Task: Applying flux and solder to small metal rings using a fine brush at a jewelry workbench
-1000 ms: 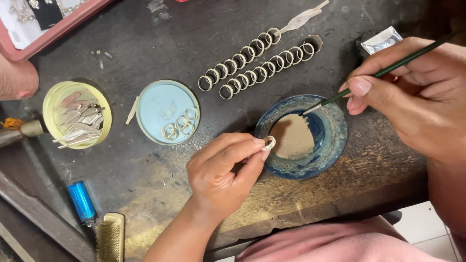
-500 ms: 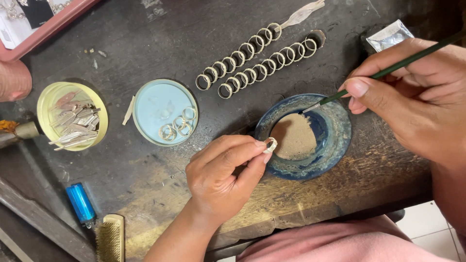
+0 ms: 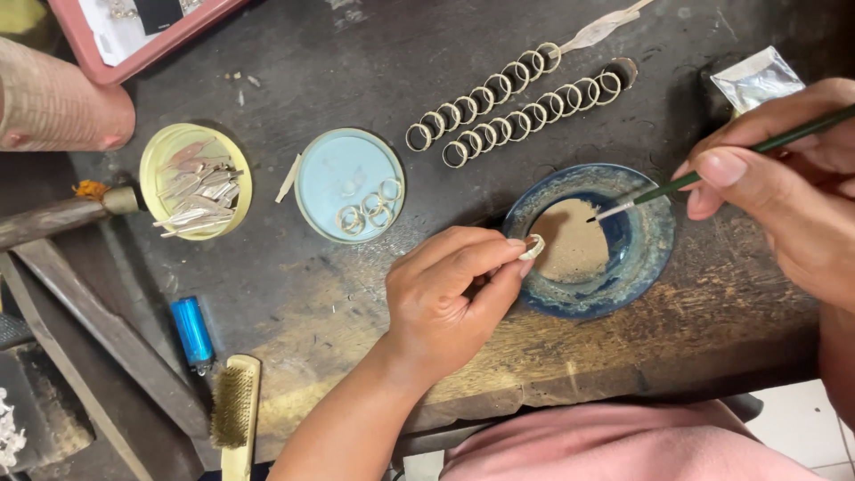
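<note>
Nearest the camera, a pink shirt point(image 3: 623, 445) fills the bottom edge, cut off by the frame. A wire brush point(image 3: 236, 414) and a blue lighter point(image 3: 192, 331) lie on the dark bench point(image 3: 356, 294) at lower left.

The left hand point(image 3: 450, 298) is closed, thumb and forefinger pinching a small pale ring point(image 3: 533, 247) at the near rim of a blue dish point(image 3: 588, 240); most of the ring is hidden behind the fingertips. The right hand point(image 3: 793, 191), partly cut off at the right edge, grips a thin green brush point(image 3: 712, 171) — its tip rests over the tan paste in the dish.

Farther on, a light blue lid point(image 3: 349, 184) holds a few loose rings, and a yellow lid point(image 3: 195, 181) holds silver strips, too jumbled to count. Beyond lie two rows of rings point(image 3: 517, 107) strung on wire. A foil packet point(image 3: 757, 78) sits at upper right — a pink tray point(image 3: 147, 40), cut off, at the top left.
</note>
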